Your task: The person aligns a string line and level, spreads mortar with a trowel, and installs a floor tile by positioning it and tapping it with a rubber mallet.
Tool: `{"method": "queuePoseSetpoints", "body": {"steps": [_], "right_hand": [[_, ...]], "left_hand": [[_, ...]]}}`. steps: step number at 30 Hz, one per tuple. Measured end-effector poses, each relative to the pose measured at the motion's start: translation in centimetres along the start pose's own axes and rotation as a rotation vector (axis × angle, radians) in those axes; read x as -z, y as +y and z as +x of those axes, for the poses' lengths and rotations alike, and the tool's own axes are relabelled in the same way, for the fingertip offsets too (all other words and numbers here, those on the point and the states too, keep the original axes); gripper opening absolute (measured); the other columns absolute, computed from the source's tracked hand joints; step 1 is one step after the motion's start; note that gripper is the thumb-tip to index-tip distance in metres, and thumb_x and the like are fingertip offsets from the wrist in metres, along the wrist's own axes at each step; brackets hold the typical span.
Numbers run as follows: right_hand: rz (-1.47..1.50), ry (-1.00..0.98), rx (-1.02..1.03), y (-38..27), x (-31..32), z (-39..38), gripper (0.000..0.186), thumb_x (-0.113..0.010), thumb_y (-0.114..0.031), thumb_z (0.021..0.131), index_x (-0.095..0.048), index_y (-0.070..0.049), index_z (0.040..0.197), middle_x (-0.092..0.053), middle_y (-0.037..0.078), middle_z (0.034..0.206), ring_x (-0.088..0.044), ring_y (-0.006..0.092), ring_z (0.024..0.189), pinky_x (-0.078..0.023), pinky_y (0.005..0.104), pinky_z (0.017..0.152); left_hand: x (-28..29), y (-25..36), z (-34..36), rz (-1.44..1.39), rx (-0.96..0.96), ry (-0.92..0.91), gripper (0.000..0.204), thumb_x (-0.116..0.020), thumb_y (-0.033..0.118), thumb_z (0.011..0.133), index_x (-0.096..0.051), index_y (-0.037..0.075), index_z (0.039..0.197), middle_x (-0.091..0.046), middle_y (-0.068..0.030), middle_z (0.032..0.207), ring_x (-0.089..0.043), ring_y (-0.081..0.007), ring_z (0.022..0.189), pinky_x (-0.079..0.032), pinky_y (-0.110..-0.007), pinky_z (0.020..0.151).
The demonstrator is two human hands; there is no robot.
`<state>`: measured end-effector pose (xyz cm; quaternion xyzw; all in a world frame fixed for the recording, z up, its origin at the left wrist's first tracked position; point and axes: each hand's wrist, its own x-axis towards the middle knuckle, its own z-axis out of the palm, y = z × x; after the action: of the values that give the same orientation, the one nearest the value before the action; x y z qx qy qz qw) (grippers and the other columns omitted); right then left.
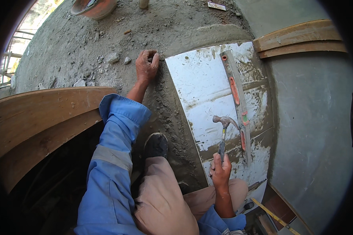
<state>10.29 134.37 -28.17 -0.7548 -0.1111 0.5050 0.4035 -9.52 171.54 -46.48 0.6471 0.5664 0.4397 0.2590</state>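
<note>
My left hand (147,64) is on the rough wet mortar (164,113) just left of the white tiles (196,86), its fingers curled round something I cannot make out. My right hand (220,170) grips the handle of a claw hammer (222,127), held upright in view over the tiles, head toward the top. A long spirit level (233,84) with reddish fittings lies lengthwise on the tiles, right of the hammer head. The tiles are smeared with grey mortar. My shoe (156,147) rests on the mortar strip.
Curved wooden boards stand at left (47,113) and upper right (298,39). A bucket (98,11) sits on rubble-strewn concrete (74,47); scaffolding (8,62) shows beyond. A grey wall (310,109) borders the tiles at right, with a yellow measuring rod (270,213) low down.
</note>
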Motion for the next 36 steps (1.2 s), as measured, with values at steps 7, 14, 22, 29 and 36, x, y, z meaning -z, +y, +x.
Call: {"method": "queuePoseSetpoints", "body": {"steps": [7,14,22,29,36], "right_hand": [[0.025,-0.007,0.018,-0.9,-0.1,-0.7,0.029,-0.06,-0.032,0.101,-0.051,-0.007,0.092,-0.044,-0.003,0.062,-0.04,0.0055,0.045,-0.037,0.0242,0.041],[-0.104,-0.125,0.021,0.9,-1.6,-0.1,0.032,-0.065,-0.035,0.097,-0.055,-0.006,0.089,-0.05,-0.002,0.062,-0.047,0.0069,0.047,-0.04,0.0245,0.043],[-0.682,-0.551,0.243,2.9,-6.5,2.4,0.035,-0.072,-0.033,0.089,-0.067,-0.001,0.101,-0.067,0.012,0.082,-0.065,0.0237,0.078,-0.05,0.039,0.072],[-0.531,-0.917,0.635,6.6,-6.3,2.1,0.045,-0.072,-0.029,0.086,-0.064,-0.003,0.122,-0.067,0.024,0.12,-0.062,0.0371,0.117,-0.046,0.0427,0.098],[-0.433,-1.183,0.628,16.8,35.8,3.6,0.047,-0.071,-0.03,0.087,-0.063,-0.002,0.124,-0.066,0.025,0.121,-0.061,0.0377,0.119,-0.045,0.0435,0.099]], "left_hand": [[-1.0,3.3,-1.4,-0.043,0.103,0.195,0.021,-0.069,0.02,0.088,-0.071,0.001,0.096,-0.07,-0.0147,0.094,-0.069,-0.0253,0.086,-0.054,-0.035,0.08],[0.3,7.0,-3.9,-0.385,0.327,0.407,0.023,-0.066,0.019,0.093,-0.068,-0.001,0.104,-0.068,-0.0072,0.093,-0.063,-0.0142,0.085,-0.05,-0.029,0.079],[2.7,25.3,-6.5,-0.824,-0.042,-0.075,0.01,-0.068,0.01,0.086,-0.066,0.0,0.089,-0.062,-0.0134,0.084,-0.064,-0.0236,0.073,-0.052,-0.035,0.068],[5.1,32.2,-9.8,-0.908,-0.288,-0.299,0.012,-0.07,0.012,0.08,-0.062,0.005,0.086,-0.057,-0.0119,0.085,-0.062,-0.0309,0.075,-0.051,-0.042,0.066],[4.8,31.6,-10.5,-0.884,-0.18,-0.382,0.012,-0.07,0.013,0.08,-0.063,0.005,0.085,-0.058,-0.0127,0.085,-0.062,-0.0332,0.076,-0.05,-0.044,0.069]]}}
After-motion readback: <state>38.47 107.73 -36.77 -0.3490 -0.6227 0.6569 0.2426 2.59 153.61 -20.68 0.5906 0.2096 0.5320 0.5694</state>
